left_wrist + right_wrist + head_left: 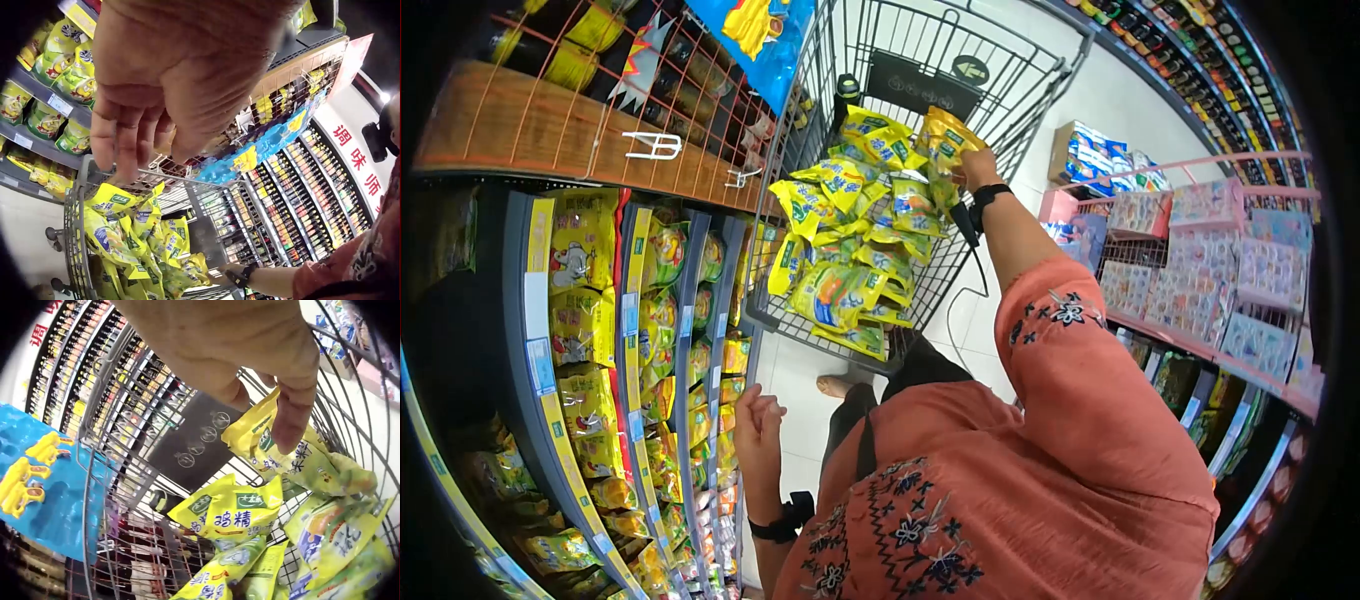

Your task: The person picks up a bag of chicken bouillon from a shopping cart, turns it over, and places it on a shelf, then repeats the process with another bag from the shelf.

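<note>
My right hand (pixel 977 168) pinches the edge of a yellow seasoning bag (pixel 946 138) at the right side of the shopping cart (pixel 1000 110). In the right wrist view a finger lies over the front of that seasoning bag (pixel 312 461), whose lower end overlaps other bags. Several more yellow seasoning bags (pixel 836 292) lie heaped in the cart, some marked as chicken essence. My left hand (pixel 762 430) hangs beside the shelf with loosely bent fingers and holds nothing. The left wrist view shows this hand (pixel 181 75) palm side, above the cart's near end.
Shelves of yellow bags (pixel 585 330) line the left side, under a wire rack (pixel 600 110) of bottles. A blue display sheet with yellow toys (pixel 755 40) hangs beside the cart. A pink rack (pixel 1200 260) of small packs stands at right, bottle shelves (pixel 1190 70) behind it.
</note>
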`<state>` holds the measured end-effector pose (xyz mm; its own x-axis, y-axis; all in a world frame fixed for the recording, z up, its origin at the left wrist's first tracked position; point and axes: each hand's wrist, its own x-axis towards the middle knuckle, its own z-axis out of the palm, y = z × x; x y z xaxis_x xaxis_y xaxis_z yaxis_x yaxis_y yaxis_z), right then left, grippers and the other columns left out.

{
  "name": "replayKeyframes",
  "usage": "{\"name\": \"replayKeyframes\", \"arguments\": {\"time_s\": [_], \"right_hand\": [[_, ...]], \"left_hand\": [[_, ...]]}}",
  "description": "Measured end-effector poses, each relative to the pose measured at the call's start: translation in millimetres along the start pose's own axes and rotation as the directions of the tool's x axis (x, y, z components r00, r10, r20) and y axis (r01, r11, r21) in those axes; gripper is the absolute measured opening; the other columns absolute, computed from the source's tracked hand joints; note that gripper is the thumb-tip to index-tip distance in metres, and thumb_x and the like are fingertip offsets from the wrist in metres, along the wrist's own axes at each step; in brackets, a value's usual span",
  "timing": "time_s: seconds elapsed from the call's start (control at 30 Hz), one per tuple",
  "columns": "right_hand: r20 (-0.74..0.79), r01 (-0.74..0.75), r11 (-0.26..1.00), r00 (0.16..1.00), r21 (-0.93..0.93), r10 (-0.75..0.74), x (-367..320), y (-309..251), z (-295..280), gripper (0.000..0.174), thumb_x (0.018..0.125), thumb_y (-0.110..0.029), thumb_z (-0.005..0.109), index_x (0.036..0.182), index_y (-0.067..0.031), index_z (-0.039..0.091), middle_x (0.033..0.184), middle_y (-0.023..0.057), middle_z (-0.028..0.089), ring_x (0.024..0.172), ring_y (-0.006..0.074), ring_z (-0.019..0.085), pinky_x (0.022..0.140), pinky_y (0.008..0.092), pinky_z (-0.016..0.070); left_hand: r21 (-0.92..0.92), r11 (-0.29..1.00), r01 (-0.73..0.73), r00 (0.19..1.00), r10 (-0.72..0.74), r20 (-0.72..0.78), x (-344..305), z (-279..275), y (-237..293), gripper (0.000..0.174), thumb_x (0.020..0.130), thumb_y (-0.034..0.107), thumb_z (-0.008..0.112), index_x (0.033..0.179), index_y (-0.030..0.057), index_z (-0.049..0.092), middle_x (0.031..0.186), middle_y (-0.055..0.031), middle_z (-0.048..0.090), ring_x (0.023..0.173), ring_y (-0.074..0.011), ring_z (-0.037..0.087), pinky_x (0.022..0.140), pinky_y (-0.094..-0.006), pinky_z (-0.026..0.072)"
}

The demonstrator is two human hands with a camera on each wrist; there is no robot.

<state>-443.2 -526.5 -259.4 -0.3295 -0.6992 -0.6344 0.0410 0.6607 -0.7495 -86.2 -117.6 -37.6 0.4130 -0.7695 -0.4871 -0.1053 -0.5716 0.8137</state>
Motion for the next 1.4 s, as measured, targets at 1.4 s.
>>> {"name": "replayKeyframes", "arguments": {"time_s": [1.4], "right_hand": [[0.692,0.682,0.716,0.59,-0.15,-0.417,-347,-157,-56,0.018,0.091,-0.02,0.055,0.082,-0.0046,0.053,0.073,0.0003,0.057,0.056,0.0106,0.061,0.055,0.0236,0.049]], "left_hand": [[-0.101,0.894,-0.436,0.872,0.448,0.199,41,-20,52,0.038,0.098,0.015,0.063,0.131,-0.0012,0.052,0.115,-0.0123,0.067,0.103,-0.0175,0.064,0.09,-0.0305,0.0515]]}}
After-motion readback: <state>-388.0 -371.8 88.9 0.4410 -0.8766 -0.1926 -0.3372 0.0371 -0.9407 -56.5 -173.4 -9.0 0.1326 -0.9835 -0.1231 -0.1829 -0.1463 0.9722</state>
